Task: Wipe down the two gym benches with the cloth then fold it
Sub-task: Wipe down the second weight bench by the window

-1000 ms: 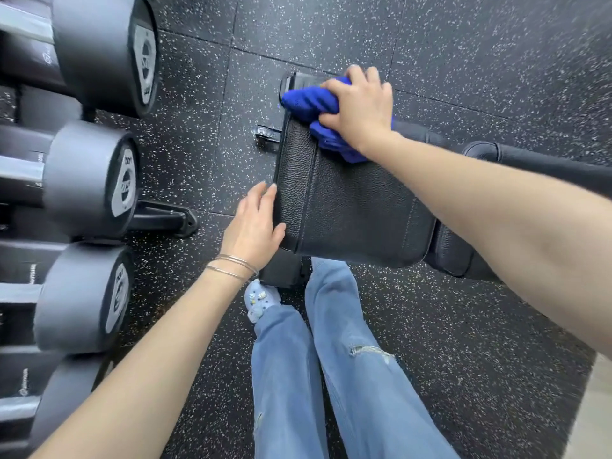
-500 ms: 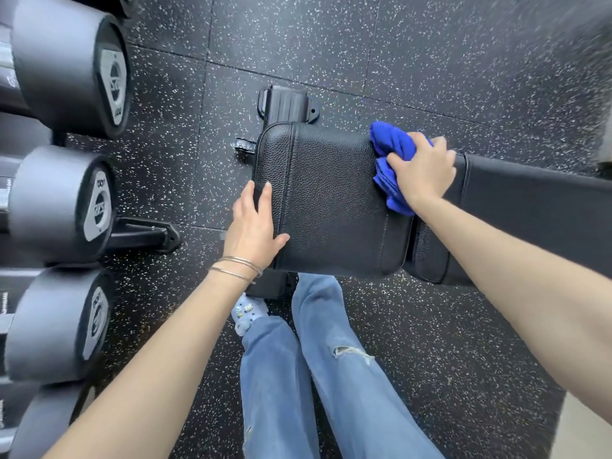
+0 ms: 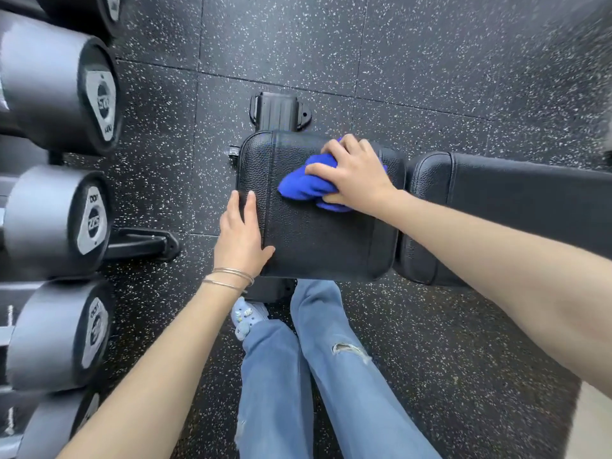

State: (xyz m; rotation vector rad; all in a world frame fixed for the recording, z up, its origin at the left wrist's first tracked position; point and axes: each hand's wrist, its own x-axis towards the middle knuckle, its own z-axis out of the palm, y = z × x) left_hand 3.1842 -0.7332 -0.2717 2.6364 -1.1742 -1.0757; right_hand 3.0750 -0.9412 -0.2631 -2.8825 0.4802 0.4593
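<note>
A black padded gym bench lies across the middle of the view: its seat pad (image 3: 324, 240) is near me and its long back pad (image 3: 530, 193) runs off to the right. My right hand (image 3: 354, 173) presses a bunched blue cloth (image 3: 304, 185) onto the far half of the seat pad. My left hand (image 3: 241, 233) lies flat on the seat pad's left edge, fingers together and extended, two thin bangles on the wrist. Only one bench is in view.
A rack of large grey dumbbells (image 3: 59, 223) lines the left side, with a black rack foot (image 3: 145, 243) reaching toward the bench. The bench's base foot (image 3: 278, 111) sticks out beyond the seat. My legs in blue jeans (image 3: 331, 376) stand against the near edge. The floor is black speckled rubber.
My right hand has swept the blue cloth from the seat's far left corner to its right end, then back left toward the seat's middle. My left hand stays on the seat's left edge.
</note>
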